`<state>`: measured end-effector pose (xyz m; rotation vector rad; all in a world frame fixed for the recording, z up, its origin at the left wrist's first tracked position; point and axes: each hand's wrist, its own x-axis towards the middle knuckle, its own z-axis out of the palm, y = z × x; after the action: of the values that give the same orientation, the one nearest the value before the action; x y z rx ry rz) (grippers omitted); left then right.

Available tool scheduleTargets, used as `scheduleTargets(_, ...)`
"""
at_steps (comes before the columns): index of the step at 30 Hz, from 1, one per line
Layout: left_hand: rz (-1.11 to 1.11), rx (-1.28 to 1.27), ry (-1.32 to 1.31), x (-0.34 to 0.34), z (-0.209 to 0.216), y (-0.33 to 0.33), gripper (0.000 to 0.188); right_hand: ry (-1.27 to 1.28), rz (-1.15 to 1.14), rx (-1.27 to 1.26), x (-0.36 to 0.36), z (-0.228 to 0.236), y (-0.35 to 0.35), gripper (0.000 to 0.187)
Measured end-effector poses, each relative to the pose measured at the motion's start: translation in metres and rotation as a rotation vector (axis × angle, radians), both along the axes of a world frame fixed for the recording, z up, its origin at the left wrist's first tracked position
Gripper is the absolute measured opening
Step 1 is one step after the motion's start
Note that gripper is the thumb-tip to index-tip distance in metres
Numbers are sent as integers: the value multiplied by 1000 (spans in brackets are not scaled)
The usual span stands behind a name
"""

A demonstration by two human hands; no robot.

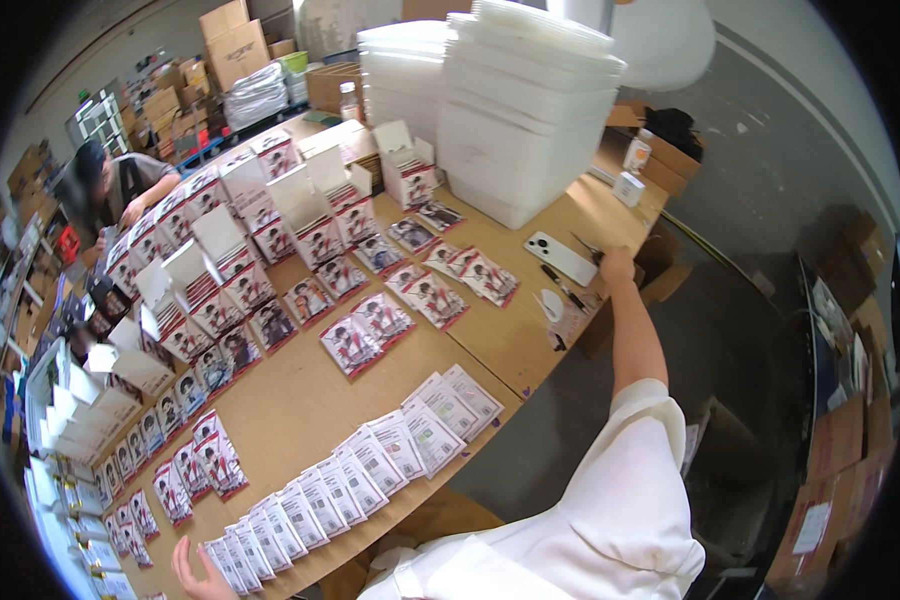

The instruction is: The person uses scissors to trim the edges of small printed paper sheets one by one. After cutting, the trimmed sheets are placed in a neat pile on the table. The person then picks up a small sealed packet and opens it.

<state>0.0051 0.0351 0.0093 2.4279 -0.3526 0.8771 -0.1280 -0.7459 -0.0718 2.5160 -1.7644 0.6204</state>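
Note:
My right hand (615, 266) reaches far out to the table's right edge and closes on a small pair of scissors (587, 246), next to a white phone (560, 258) lying face down. Just before it lie a black pen (562, 286) and a small clear packet (555, 306). At the near edge, my left hand (198, 572) rests with fingers spread beside a row of white card packs (355, 478) laid overlapping. It holds nothing.
Rows of printed card packs (370, 322) and open white display boxes (310, 215) cover the wooden table (300, 400). Tall stacks of white plastic trays (520, 110) stand at the back. Another person (120, 185) works at the far left. Cardboard boxes (232, 40) fill the background.

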Motion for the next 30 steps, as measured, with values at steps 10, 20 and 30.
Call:
scheduleTargets(10, 105, -144, 189, 31, -14, 21, 21, -160, 458, -385, -26, -32, -45, 25)
scheduleTargets(20, 343, 2, 745, 1, -43, 97, 74, -406, 778, -399, 17, 37, 243, 24)
scheduleTargets(30, 236, -36, 890, 19, -62, 113, 77, -630, 1195, -214, 91, 76, 446, 26)
